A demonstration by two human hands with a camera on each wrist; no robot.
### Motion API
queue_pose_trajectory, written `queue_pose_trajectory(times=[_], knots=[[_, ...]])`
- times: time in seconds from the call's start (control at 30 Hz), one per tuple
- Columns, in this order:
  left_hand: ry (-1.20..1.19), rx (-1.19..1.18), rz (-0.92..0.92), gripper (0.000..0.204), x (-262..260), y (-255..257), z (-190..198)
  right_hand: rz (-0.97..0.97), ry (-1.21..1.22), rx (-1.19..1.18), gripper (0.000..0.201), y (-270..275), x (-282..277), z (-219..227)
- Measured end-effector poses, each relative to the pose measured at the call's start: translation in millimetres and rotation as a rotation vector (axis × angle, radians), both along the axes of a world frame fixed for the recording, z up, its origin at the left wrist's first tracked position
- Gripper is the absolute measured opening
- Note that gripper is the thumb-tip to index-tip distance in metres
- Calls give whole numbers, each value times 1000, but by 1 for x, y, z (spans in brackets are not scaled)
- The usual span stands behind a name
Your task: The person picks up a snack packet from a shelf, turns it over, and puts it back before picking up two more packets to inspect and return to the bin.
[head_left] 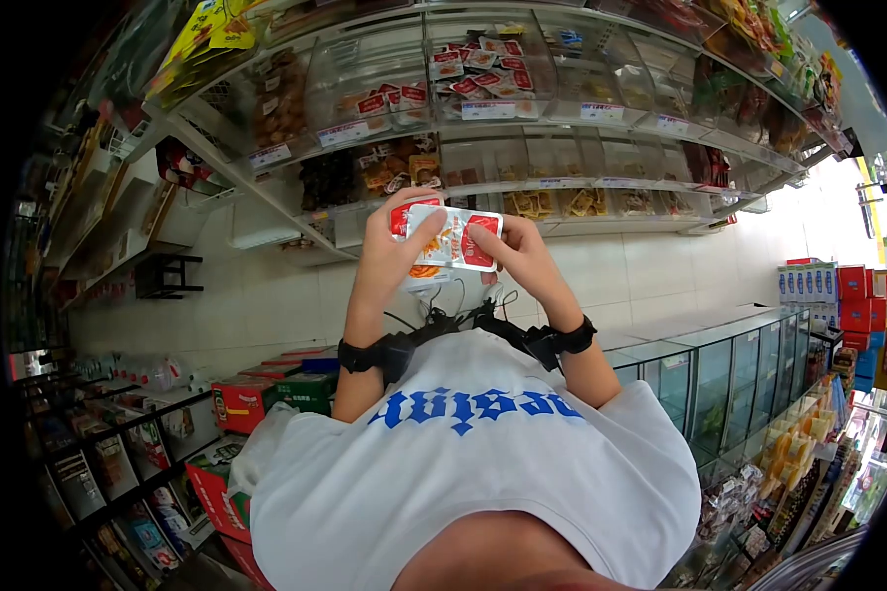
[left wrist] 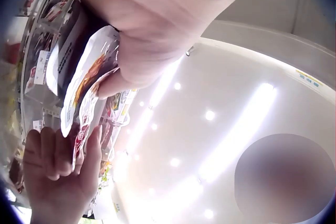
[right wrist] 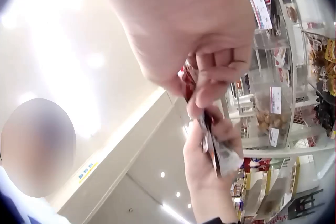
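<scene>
In front of the shirt, my left hand point(head_left: 384, 246) holds small white and red snack packets, its thumb across the front one. My right hand point(head_left: 530, 258) pinches the red right end of that front snack packet point(head_left: 453, 239) between thumb and fingers. Behind it, a second snack packet point(head_left: 426, 272) with an orange food picture shows at the lower edge. The left wrist view shows the front packet point(left wrist: 86, 116) under the left thumb, with the other packet point(left wrist: 89, 74) fanned out behind. In the right wrist view, the right fingers are curled at the packet's end, beside the left hand point(right wrist: 210, 176).
Ahead stands a shelf rack point(head_left: 365, 138) with clear bins of wrapped snacks and price labels. A black stool point(head_left: 168, 276) stands at the left. Red boxes point(head_left: 241, 402) are stacked at the left side, and glass cases point(head_left: 719, 369) run along the right.
</scene>
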State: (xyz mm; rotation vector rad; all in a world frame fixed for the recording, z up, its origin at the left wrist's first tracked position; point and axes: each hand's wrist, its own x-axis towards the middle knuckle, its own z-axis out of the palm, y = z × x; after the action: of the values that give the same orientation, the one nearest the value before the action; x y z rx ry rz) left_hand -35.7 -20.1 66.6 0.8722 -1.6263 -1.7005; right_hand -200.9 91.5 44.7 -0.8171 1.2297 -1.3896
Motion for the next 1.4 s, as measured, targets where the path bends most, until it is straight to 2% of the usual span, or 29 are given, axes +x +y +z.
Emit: queue_pose_trajectory(times=[0.03,0.13,0.27,0.3,0.37,0.43,0.53,0.57,0.67,0.73,0.87,0.97,1.07,1.1,1.2,1.3,1.4], knots=[[-20,-85,-38,29,3,-3,-2,26,139,-90,33,-2,-8,-5],[-46,-80,11,30,2,2,4,37,135,-22,33,2,-13,-5],[62,4,60,30,-6,10,5,-292,72,-165,31,-6,5,-5],[102,19,79,30,-8,12,2,-285,56,-164,32,-7,12,1],[206,59,116,30,-9,10,-7,-106,124,-130,34,1,6,-2],[159,35,88,30,-4,3,-2,60,165,-48,38,6,8,10],[39,-5,26,32,-2,1,4,203,142,40,41,6,4,-4],[-5,-23,5,34,-2,0,6,174,186,33,44,7,2,-5],[-11,-50,-32,38,-7,6,9,87,98,15,42,8,8,-8],[-11,-63,-35,41,-5,6,2,94,184,-13,40,9,11,-6],[-47,-63,-157,36,4,3,7,78,427,-56,34,7,1,0],[-51,-68,-159,34,-1,4,6,37,397,-157,33,7,-1,-12],[-1,-64,-77,31,-11,13,-1,-183,123,-89,32,5,6,-17],[18,-62,-46,31,-12,15,-2,-204,175,-105,32,5,5,-14],[4,-69,-80,30,-9,14,1,-223,147,-100,31,7,10,-18],[-92,-68,-274,29,0,8,10,-97,212,17,29,11,-4,-17],[-117,0,-310,29,1,4,4,-92,62,-149,28,10,-2,-12]])
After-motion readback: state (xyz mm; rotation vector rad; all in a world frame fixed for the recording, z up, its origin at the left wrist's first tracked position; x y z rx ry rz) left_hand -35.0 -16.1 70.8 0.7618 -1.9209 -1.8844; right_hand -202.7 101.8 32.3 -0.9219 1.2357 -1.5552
